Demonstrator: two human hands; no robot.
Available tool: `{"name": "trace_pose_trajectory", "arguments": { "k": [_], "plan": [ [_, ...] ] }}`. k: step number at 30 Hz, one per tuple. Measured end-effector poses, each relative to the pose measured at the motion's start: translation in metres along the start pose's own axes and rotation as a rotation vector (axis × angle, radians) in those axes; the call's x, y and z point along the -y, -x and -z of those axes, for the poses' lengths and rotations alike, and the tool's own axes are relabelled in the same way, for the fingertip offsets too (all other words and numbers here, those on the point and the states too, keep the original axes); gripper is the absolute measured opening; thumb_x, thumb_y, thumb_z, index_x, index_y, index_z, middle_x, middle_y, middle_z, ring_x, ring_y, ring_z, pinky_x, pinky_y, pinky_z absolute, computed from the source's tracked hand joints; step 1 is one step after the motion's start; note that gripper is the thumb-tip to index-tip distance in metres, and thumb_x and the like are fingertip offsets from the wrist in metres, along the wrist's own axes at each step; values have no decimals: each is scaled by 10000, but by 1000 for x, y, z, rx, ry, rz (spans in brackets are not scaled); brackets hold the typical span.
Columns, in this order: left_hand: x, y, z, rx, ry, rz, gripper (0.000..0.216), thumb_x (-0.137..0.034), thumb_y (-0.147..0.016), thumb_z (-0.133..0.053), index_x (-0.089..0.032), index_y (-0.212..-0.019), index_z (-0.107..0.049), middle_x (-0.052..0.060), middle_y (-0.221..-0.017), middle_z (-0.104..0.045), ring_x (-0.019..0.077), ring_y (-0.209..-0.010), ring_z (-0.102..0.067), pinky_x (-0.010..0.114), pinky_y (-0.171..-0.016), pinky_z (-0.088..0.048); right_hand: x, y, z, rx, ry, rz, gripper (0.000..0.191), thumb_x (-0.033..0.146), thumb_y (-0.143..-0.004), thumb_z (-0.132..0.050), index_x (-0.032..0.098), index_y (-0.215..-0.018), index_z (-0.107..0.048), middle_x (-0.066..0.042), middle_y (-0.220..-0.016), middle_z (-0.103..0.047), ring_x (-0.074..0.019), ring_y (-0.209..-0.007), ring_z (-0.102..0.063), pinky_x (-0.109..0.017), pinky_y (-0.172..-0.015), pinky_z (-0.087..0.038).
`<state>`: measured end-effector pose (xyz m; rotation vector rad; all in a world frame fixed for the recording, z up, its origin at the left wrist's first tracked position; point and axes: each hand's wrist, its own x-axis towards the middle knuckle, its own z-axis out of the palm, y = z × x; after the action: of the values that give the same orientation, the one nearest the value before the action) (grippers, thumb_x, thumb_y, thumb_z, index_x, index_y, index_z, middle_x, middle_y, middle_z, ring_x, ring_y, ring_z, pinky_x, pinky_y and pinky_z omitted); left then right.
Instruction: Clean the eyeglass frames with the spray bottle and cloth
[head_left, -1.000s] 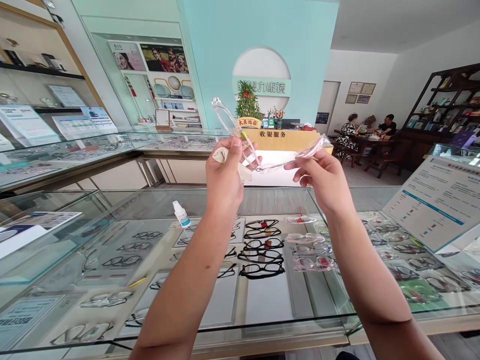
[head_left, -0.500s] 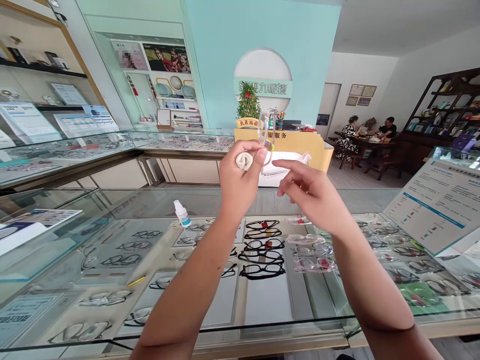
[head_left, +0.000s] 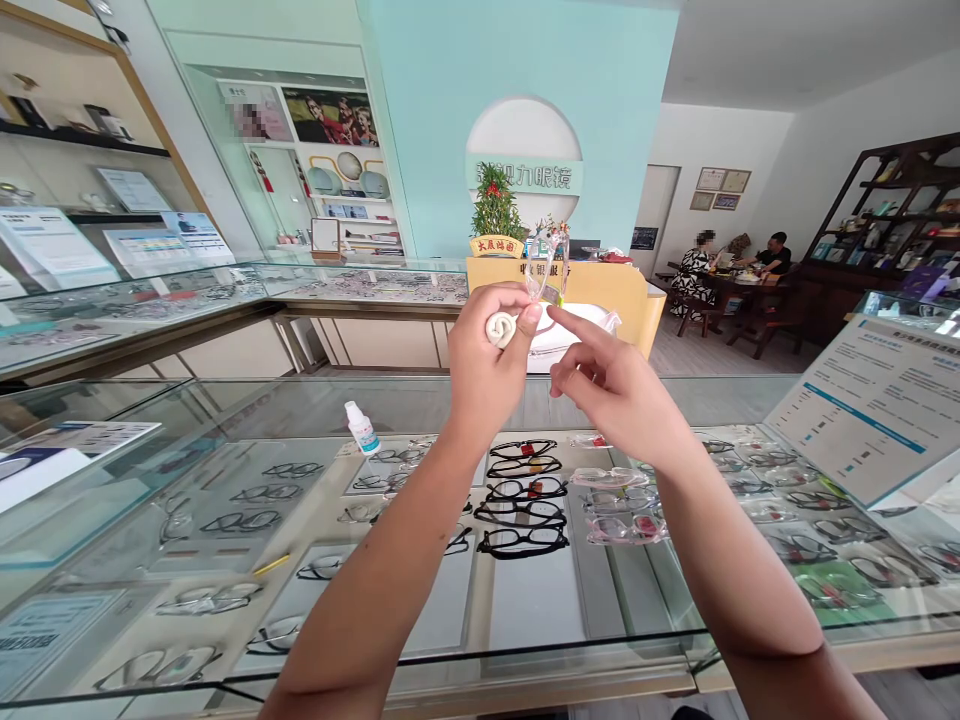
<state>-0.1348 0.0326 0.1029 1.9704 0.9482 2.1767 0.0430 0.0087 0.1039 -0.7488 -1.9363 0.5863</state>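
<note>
I hold a pair of clear-framed glasses (head_left: 550, 262) up at chest height over a glass display counter (head_left: 480, 400). My left hand (head_left: 491, 350) pinches the frame between thumb and fingers, with a rolled pale cloth (head_left: 501, 326) tucked in the same fist. My right hand (head_left: 611, 385) is close beside it, index finger stretched out and touching the frame near the left thumb, the other fingers curled. A small white dropper bottle (head_left: 362, 427) with a blue label stands on the counter top below my left forearm.
Under the glass lie rows of black frames (head_left: 523, 495), clear frames (head_left: 619, 500) and thin metal ones. A leaflet stand (head_left: 870, 400) sits at the right. A yellow cashier desk (head_left: 592, 285) is behind. People sit at a table (head_left: 742, 265) far right.
The glasses were spread out between both hands; my right hand let go of its temple arm and the frame now stands upright in my left hand. My right index finger moved in to touch it.
</note>
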Motion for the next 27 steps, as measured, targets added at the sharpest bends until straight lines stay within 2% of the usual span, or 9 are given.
{"name": "trace_pose_trajectory", "arguments": {
  "k": [6,11,15,18,21,24,27],
  "plan": [
    [3,0,1,29,-4,59,310,-584,-1027,-738,-275,-1010,-729,54,-1104,-801,254,-1086,-739,400,-972,-577,-7,-3,6,-160,-6,-18,701,293,-995,-666,258,-1680,-523,18,-826,-771,-165,-619,-573,-362,-628,-475],
    [6,-1,0,124,-24,85,261,-521,-1030,-738,-265,-979,-727,44,-1025,-799,233,-968,-719,368,-862,-538,-17,-6,15,-330,1,43,643,329,-1031,-666,318,-1654,-509,4,-834,-752,-187,-626,-562,-381,-628,-484],
    [7,-1,0,196,-24,116,269,-522,-1023,-739,-259,-968,-729,41,-985,-787,211,-863,-679,357,-787,-501,-22,-7,19,-388,-6,102,626,345,-1056,-649,341,-1661,-488,-8,-838,-727,-200,-630,-571,-394,-621,-492],
    [7,-1,-1,210,22,162,332,-588,-993,-768,-260,-964,-730,38,-979,-786,198,-792,-669,353,-748,-502,-21,-7,17,-379,14,116,619,352,-1057,-650,356,-1658,-500,-1,-848,-717,-195,-634,-580,-387,-617,-491],
    [7,-1,-1,197,87,205,368,-623,-969,-789,-261,-972,-728,40,-998,-791,200,-805,-691,346,-735,-523,-16,-8,11,-308,92,46,537,369,-1006,-730,301,-1531,-636,-21,-956,-757,-176,-678,-606,-362,-621,-487],
    [4,-1,-2,194,138,211,344,-592,-967,-801,-255,-973,-734,55,-1097,-798,211,-917,-717,346,-793,-556,-14,-11,3,-213,166,17,443,401,-978,-764,245,-1392,-733,-78,-1154,-771,-198,-833,-684,-361,-675,-519],
    [1,0,-2,218,179,221,293,-534,-979,-795,-246,-977,-743,75,-1269,-785,228,-1068,-727,364,-907,-586,-16,-14,-5,-174,182,104,361,343,-999,-730,257,-1349,-756,-105,-1281,-749,-238,-1029,-710,-380,-780,-562]
  ]
}}
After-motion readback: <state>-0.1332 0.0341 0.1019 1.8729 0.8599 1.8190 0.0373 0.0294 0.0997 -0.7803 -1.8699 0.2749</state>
